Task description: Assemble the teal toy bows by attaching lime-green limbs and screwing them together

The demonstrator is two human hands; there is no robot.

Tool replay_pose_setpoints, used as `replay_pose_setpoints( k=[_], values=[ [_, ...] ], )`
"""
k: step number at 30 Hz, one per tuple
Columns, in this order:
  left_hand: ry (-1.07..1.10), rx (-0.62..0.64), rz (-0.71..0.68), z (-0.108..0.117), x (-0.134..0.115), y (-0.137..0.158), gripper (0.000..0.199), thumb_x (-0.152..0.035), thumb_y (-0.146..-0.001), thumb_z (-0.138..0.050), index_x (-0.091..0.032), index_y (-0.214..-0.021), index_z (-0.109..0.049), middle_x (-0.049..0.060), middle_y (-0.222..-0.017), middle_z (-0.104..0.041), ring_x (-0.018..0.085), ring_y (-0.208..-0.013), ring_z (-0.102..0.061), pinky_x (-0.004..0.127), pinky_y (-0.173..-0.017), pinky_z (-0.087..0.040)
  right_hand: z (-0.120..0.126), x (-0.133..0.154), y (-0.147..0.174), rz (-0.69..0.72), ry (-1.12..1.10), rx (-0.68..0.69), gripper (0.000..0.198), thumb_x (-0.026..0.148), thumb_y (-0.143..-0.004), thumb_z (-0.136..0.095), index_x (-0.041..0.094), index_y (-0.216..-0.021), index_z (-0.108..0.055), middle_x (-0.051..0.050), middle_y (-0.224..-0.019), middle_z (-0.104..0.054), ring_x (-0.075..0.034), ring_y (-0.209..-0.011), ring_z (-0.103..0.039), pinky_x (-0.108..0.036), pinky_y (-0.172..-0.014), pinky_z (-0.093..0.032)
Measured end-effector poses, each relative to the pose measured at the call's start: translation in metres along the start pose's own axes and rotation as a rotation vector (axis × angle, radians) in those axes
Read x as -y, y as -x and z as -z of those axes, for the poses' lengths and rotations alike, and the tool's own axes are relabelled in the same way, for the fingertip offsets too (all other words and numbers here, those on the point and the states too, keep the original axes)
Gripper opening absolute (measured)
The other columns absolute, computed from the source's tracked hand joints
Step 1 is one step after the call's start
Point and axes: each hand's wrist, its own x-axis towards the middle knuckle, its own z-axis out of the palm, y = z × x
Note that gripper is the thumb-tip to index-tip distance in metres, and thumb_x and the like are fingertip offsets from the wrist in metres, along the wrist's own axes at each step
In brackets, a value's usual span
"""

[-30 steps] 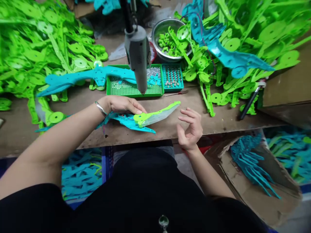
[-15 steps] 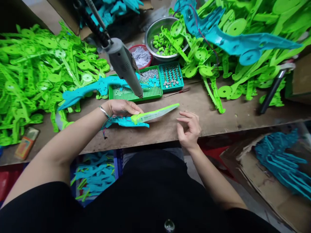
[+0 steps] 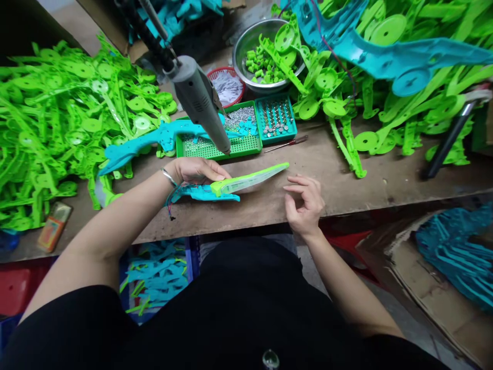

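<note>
My left hand (image 3: pixel 200 171), with a bracelet at the wrist, is closed on a lime-green plastic piece (image 3: pixel 250 179) with a pale translucent side. The thumb lies on its near end, and its far end points up to the right. Just below it is a blue plastic shell (image 3: pixel 198 193) with thin wires at its left end; whether the hidden fingers also grip this shell, I cannot tell. To the right, my right hand (image 3: pixel 305 204) is held over the table edge, apart from the green piece. Its fingers are loosely bent and apart, with nothing in them.
A grey electric screwdriver (image 3: pixel 198 100) hangs above a green tray (image 3: pixel 219 150) of screws. Beside it are a teal screw box (image 3: pixel 279 136) and a small screwdriver (image 3: pixel 287 144). Green parts (image 3: pixel 34 123) are heaped on both sides. A metal bowl (image 3: pixel 241 43) and hammer (image 3: pixel 449 144) stand farther off.
The whole view has shifted slightly, so the bench and both hands sit a little farther right. Neither hand's hold or pose has visibly changed.
</note>
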Motion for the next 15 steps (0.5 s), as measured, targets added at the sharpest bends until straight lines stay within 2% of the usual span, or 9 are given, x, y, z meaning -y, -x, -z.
replay_pose_setpoints(
  k=[15],
  values=[
    [-0.067, -0.125, -0.013, -0.015, -0.003, 0.025, 0.025, -0.032, -0.076, -0.082, -0.014, -0.093, -0.082, 0.009, -0.077, -0.078, 0.017, -0.067, -0.072, 0.024, -0.067, -0.057, -0.001, -0.001, 0.002, -0.02, -0.006, -0.054, 0.02, 0.01, -0.075, -0.06, 0.024, -0.087, -0.069, -0.005, -0.101, -0.076, -0.029, -0.106, -0.071, -0.055, -0.095, -0.056]
  ],
)
